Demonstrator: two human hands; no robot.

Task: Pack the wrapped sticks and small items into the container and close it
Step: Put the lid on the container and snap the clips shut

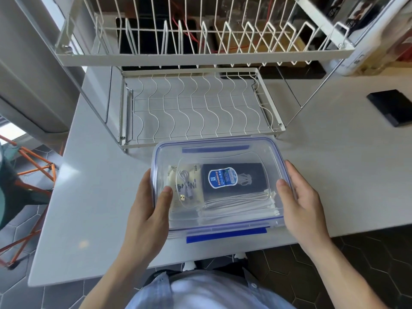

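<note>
**Lid on, both hands at the sides**

My left hand and right hand clamp the short sides of the clear container, thumbs pressing its lid. Between my hands, inside, lie wrapped sticks, a dark box and a cable. It rests on the tabletop, beyond it a wire rack.

Home kitchen, by the look of it. White wire dish rack in two tiers at twelve o'clock, standing on a pale grey countertop. Dark hexagonal floor tiles at five o'clock. Orange-legged chair at nine o'clock. Bottles and jars at two o'clock.
</note>
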